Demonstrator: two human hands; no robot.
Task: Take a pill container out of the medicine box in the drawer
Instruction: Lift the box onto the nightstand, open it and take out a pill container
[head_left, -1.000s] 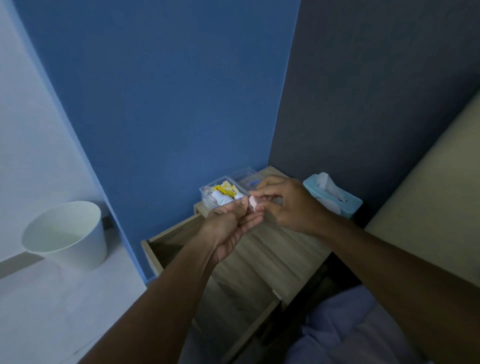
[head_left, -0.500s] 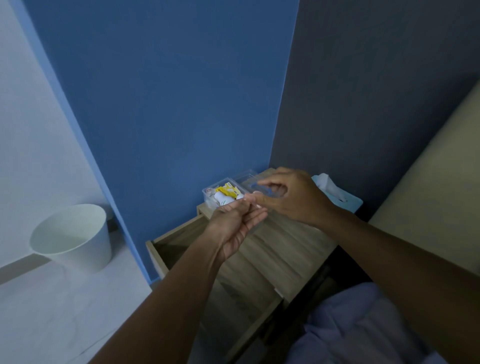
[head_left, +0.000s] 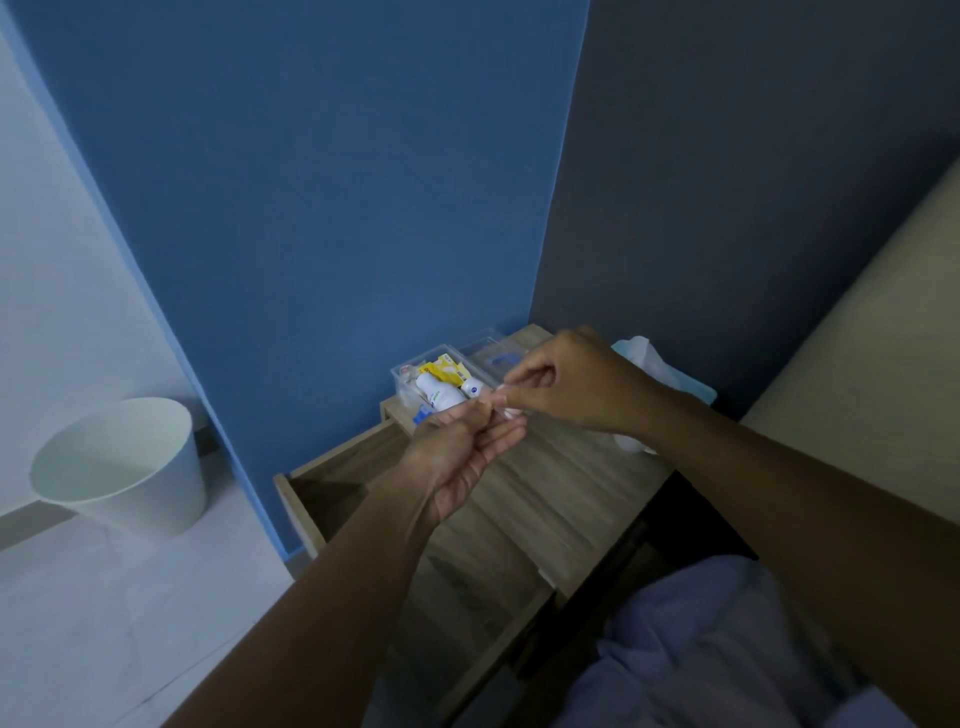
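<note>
A clear plastic medicine box (head_left: 401, 372) stands open on the wooden bedside table, near the blue wall. It holds a white bottle (head_left: 439, 396), a yellow packet (head_left: 450, 369) and a smaller white bottle (head_left: 472, 387). Just in front of the box, my left hand (head_left: 457, 457) is palm up with a small pale pill container (head_left: 508, 413) at its fingertips. My right hand (head_left: 576, 389) pinches the same container from above. The container is mostly hidden by fingers. The drawer (head_left: 332, 480) below is pulled out.
The box's clear lid (head_left: 493, 352) lies behind my right hand. A blue tissue box (head_left: 693, 391) sits at the table's right end, partly hidden by my wrist. A white waste bin (head_left: 124, 467) stands on the floor at left. A beige bed (head_left: 857, 374) borders the right side.
My right hand has shifted slightly and now pinches the small container from above. My left hand stays under it. The view has moved a little.
</note>
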